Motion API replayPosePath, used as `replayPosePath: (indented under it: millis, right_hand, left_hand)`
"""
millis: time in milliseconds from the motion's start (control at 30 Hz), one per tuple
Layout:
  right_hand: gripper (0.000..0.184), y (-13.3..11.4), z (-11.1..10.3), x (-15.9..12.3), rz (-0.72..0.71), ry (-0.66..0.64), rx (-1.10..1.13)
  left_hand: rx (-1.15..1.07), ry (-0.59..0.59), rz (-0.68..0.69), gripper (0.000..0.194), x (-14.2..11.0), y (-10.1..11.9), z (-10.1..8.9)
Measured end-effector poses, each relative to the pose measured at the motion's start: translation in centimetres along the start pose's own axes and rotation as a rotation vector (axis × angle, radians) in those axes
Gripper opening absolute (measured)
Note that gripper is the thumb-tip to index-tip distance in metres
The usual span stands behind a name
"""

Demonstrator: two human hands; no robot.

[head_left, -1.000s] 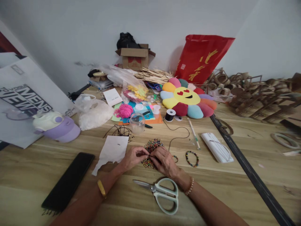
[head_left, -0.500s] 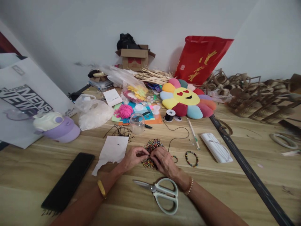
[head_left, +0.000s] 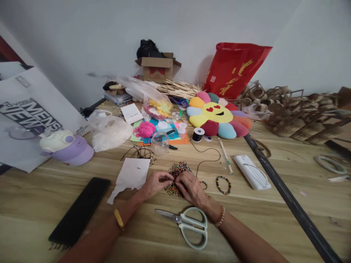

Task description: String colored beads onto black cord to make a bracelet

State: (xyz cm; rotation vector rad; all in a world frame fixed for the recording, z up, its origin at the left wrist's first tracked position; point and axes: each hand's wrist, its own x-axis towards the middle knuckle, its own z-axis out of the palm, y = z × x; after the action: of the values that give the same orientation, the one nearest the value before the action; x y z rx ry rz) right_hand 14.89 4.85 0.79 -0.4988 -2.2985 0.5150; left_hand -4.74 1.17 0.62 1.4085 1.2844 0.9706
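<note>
My left hand [head_left: 157, 183] and my right hand [head_left: 193, 188] meet fingertip to fingertip over a heap of small multicoloured beads [head_left: 179, 168]. Both are closed in a pinch. What sits between the left fingertips is too small to make out. A thin black cord [head_left: 204, 160] runs from a spool [head_left: 197, 134] down to my right hand, which grips it, though the fingers hide the gripped part. Beside that hand a short beaded strand [head_left: 203, 185] curves out. A finished-looking beaded bracelet [head_left: 223, 185] lies further right. Scissors [head_left: 182, 221] with pale green handles rest below the hands.
Torn white paper [head_left: 133, 177] and a black phone-like slab [head_left: 79, 212] lie to the left. Behind the beads stand a clear jar [head_left: 160, 144], pink yarn [head_left: 146, 129] and a flower cushion [head_left: 218, 113]. A white case [head_left: 252, 171] lies right, near a dark strip [head_left: 282, 186].
</note>
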Motion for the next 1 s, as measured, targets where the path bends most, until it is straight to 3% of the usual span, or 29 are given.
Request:
replayPosePath:
  millis: [1000]
  right_hand:
    - [0.01,0.1,-0.08,0.15,-0.007,-0.002,-0.015]
  left_hand:
    - [-0.017,0.006,-0.01,0.018,-0.02,-0.01,0.09]
